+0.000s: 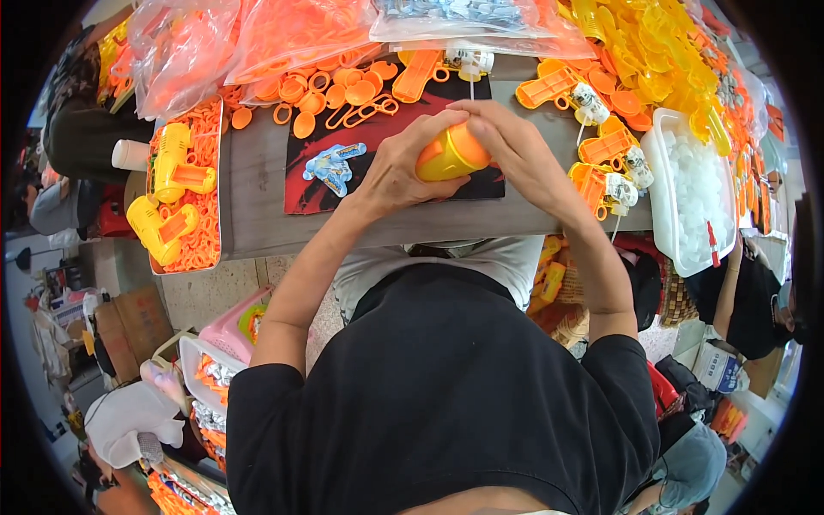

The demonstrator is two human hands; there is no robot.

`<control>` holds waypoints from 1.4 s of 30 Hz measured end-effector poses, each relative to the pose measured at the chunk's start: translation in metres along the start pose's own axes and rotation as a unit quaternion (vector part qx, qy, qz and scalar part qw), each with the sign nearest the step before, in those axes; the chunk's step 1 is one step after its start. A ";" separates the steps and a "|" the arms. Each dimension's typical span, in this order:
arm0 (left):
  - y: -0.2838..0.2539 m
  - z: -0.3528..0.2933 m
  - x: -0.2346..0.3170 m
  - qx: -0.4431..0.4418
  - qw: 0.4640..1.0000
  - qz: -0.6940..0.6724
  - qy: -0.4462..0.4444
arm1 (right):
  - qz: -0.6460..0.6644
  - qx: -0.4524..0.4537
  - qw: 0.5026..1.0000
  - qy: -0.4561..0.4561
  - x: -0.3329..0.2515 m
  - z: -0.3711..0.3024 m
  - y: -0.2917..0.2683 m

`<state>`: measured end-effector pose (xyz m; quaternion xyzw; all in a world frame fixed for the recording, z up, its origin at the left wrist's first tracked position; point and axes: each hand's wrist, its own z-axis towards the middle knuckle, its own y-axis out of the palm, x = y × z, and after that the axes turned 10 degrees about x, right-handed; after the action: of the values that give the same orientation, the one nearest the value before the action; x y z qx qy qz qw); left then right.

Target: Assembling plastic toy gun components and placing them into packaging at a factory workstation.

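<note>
Over the dark red-and-black mat [403, 202], a rounded yellow-and-orange plastic toy part [452, 154] is held between both hands. My left hand [399, 167] wraps round its yellow side, with the thumb and fingers partly hidden behind it. My right hand [515, 148] presses its fingers against the orange top end. Left of them on the mat lies a light-blue printed plastic piece [333, 167]. Behind it are orange discs [304, 125] and an orange loop-handled piece [373, 110]. An orange part with a white printed motor-like piece [470, 62] and a wire lies beyond my hands.
A tray [220, 184] at left holds small orange rings and yellow gun-shaped toy bodies [172, 163]. To the right, several orange-and-white assemblies [611, 142] lie before a white bin [668, 202] of translucent pieces. Bags of orange parts [300, 34] and yellow shells [661, 60] line the back.
</note>
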<state>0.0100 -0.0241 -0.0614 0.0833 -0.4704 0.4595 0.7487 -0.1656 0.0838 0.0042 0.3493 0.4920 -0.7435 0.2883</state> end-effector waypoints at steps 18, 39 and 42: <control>-0.003 -0.002 0.014 -0.067 0.997 0.005 -0.024 | 0.145 -0.034 0.986 0.075 -0.011 0.015 -0.002; -0.089 -0.103 0.038 0.198 0.969 -0.067 -0.134 | 0.020 -0.118 0.981 -0.152 -0.003 0.115 0.151; -0.113 -0.120 0.051 0.357 0.917 -0.072 -0.164 | -0.186 -0.084 0.940 -0.274 0.019 0.113 0.212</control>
<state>0.1791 0.0102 -0.0525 0.4528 -0.3839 0.5213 0.6130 -0.0395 -0.0973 -0.0927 0.0090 0.5113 -0.8065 0.2966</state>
